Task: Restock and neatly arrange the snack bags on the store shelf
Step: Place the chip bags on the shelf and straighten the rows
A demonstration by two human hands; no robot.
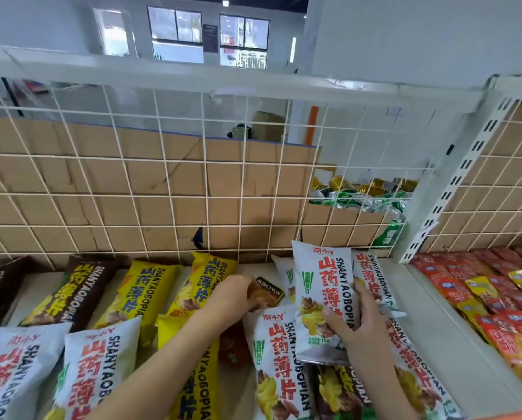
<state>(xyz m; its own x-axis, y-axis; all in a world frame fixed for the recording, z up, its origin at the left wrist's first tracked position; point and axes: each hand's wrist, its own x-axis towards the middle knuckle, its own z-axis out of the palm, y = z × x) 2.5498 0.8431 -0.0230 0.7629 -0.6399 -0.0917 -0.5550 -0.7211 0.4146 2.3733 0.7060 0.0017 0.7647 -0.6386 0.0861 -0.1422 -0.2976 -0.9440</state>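
White with red lettering, the snack bag is raised off the shelf at its right end, tilted with its top edge toward the back. The right hand grasps it near the lower end, thumb across the printed face and fingers wrapped round its right edge. To the left, the left hand reaches in over the stock and closes its fingers on the near end of a small brown packet marked KONCHEW, which lies flat between the yellow and white rows.

Around the raised bag lie more white bags of the same print: one directly beneath it, others partly hidden behind and to its right, overlapping one another. Yellow bags lie side by side left of the left hand, and another runs under the left forearm. Dark brown bags sit further left at the back. Two more white ones lie in the near left corner, in front of the yellow and brown rows.

Behind everything stands a white wire grid, with flattened cardboard leaning against its far side. Green and gold cans show through the grid at the right. A slotted white upright closes off this bay, and beyond it red packets cover the neighbouring shelf, with a few yellow ones among them.
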